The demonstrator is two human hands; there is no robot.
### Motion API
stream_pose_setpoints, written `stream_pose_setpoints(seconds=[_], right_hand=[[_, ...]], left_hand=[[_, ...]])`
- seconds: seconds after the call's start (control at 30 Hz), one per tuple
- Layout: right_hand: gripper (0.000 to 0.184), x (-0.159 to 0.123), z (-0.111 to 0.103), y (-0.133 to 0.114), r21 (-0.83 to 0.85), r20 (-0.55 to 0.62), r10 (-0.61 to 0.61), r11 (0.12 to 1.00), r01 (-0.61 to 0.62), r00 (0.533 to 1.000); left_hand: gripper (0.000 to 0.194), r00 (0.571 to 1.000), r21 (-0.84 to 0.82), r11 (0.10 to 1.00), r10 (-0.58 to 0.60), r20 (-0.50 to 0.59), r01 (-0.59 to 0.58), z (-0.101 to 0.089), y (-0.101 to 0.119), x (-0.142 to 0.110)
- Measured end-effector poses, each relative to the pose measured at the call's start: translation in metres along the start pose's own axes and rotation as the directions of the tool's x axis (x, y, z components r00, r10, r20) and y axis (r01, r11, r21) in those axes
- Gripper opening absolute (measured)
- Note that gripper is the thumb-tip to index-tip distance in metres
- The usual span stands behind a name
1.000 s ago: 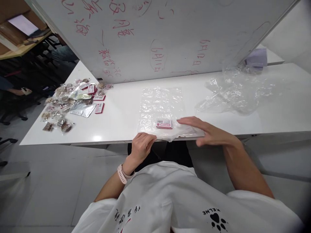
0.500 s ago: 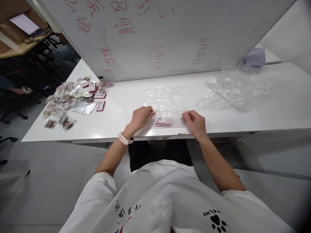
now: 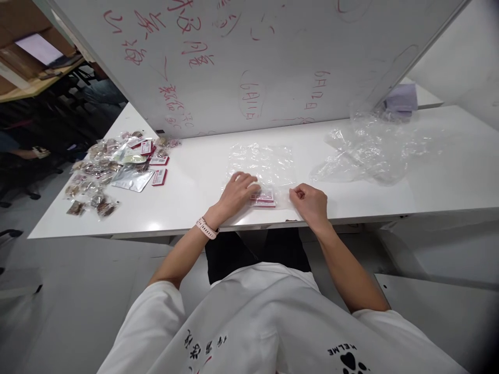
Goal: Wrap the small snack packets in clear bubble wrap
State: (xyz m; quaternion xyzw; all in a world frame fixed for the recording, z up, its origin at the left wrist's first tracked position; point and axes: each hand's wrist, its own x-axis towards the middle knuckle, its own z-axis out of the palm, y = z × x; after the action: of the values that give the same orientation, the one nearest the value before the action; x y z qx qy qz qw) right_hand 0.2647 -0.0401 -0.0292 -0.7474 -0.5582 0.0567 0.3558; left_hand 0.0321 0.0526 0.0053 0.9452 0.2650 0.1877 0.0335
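A clear plastic bag [image 3: 265,161] lies flat on the white table in front of me. Small red-and-white boxes [image 3: 265,197] show at its near end, apparently inside under the film. My left hand [image 3: 238,195], with a pale pink watch band on the wrist, rests on the bag, fingers bent and slightly apart over the left end of the boxes. What lies under those fingertips is hidden. On the right, my right hand [image 3: 311,204] has its fingers closed in a pinch on the bag's near right corner.
Several small wrapped packets [image 3: 93,176] are heaped at the table's left, with a silver pouch [image 3: 133,178] and more red-and-white boxes [image 3: 159,177]. Crumpled clear plastic bags [image 3: 374,150] lie on the right, near a purple item [image 3: 401,98]. A whiteboard [image 3: 288,62] stands along the back edge.
My left hand has let its pinch go and moved slightly right, its fingers now over the boxes. My right hand stays at the bag's right corner. The view has shifted slightly.
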Motion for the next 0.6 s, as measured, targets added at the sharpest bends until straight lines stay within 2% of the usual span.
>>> stream_pose_setpoints(seconds=[0.07, 0.2, 0.3, 0.37, 0.47, 0.6], right_hand=[[0.025, -0.001, 0.001, 0.001, -0.007, 0.002, -0.017, 1.0, 0.017, 1.0], [0.021, -0.007, 0.0, -0.001, -0.095, -0.055, -0.041, 0.995, 0.035, 0.998], [0.02, -0.017, -0.005, -0.006, -0.137, -0.177, -0.158, 0.981, 0.135, 0.971], [0.022, -0.026, -0.007, -0.01, -0.124, -0.215, -0.234, 0.97, 0.211, 0.948], [0.023, -0.039, -0.007, -0.016, -0.064, -0.125, -0.305, 0.952, 0.299, 0.944], [0.029, -0.045, -0.002, -0.019, 0.014, 0.027, -0.339, 0.941, 0.338, 0.941]], left_hand=[[0.033, 0.996, -0.097, 0.995, 0.04, 0.075, -0.032, -0.001, 0.001, -0.005], [0.025, 0.993, -0.249, 0.963, -0.087, 0.084, 0.106, -0.004, 0.008, -0.019], [0.046, 0.981, -0.283, 0.94, -0.187, 0.047, 0.193, -0.001, 0.022, -0.029], [0.049, 0.972, -0.264, 0.939, -0.236, -0.026, 0.221, 0.004, 0.035, -0.036], [0.044, 0.955, -0.204, 0.95, -0.267, -0.129, 0.238, 0.013, 0.054, -0.047], [0.052, 0.916, -0.198, 0.93, -0.348, -0.198, 0.311, 0.023, 0.072, -0.054]])
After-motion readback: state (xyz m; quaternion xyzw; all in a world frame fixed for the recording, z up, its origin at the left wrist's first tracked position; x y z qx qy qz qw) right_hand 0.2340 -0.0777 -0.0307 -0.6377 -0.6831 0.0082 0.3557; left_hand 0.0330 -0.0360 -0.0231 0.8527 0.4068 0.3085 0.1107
